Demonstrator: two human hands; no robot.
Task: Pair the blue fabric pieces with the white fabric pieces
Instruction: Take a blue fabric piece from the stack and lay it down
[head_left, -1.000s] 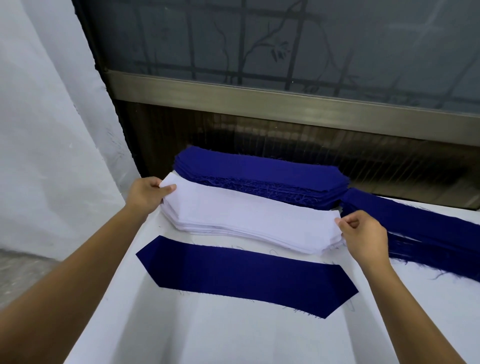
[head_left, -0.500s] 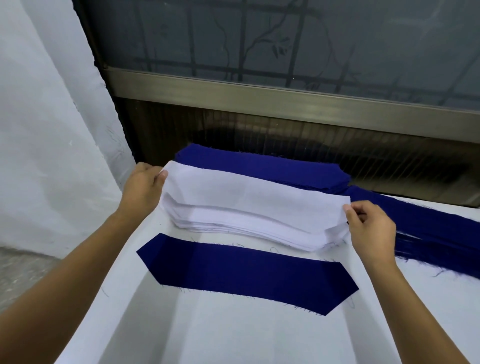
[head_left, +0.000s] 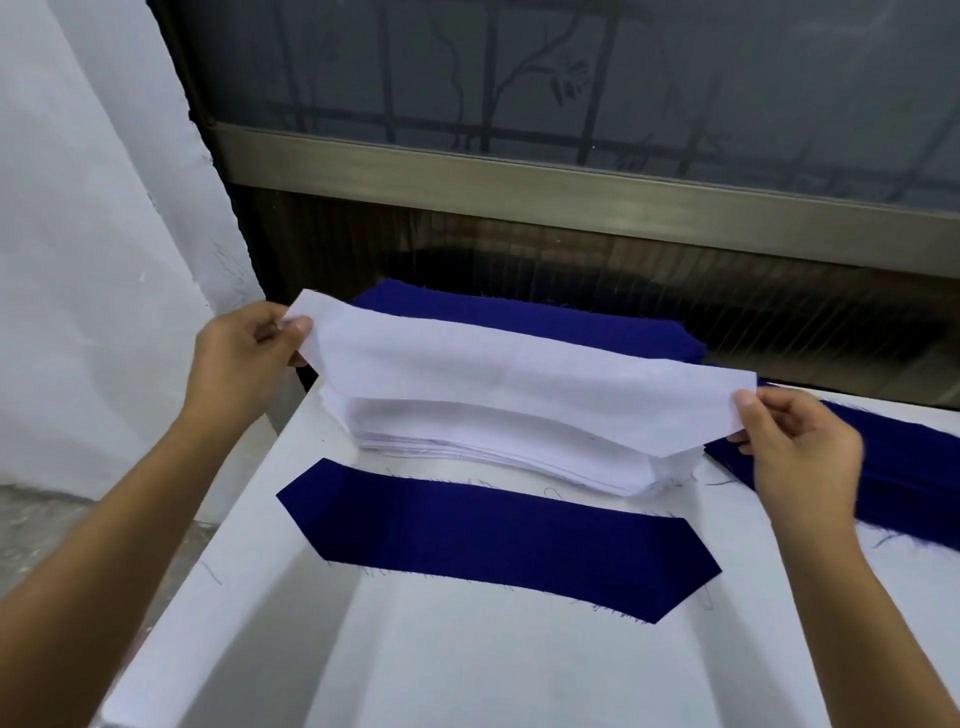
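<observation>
Both hands, left hand and right hand, have a closed pinch grip on the ends of one white fabric piece, lifted off the white stack. A single blue fabric piece lies on the tabletop unpaired; the blue stack behind suggests many pairs remain.

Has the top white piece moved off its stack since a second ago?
Yes. The top white piece has risen off the white stack, pinched by the left hand and right hand; the stack stays put.
</observation>
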